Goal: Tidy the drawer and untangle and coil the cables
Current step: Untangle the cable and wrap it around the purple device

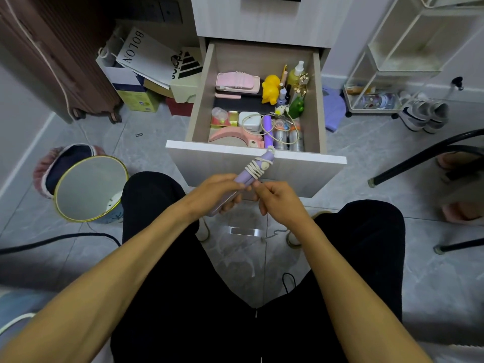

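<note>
The open drawer (258,153) sits ahead of the person's knees, under the cabinet (262,19). In front of it both hands meet on a device (251,174) wound with a cable (255,167): left hand (217,191) beside right hand (280,199). A bin (89,188) stands on the floor to the left, a rack (392,74) to the right.

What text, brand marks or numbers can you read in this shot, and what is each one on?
"BOLON": on the white paper bag left of the drawer.
Three-stripe logo with partly hidden lettering, not fully readable: on the pale bag beside it.
"50": on a silver canister at the drawer's front right.
The neighbouring silver canister has a number too, too blurred to read.
Labels on the green box and the bottles in the drawer: too small to read.
</note>
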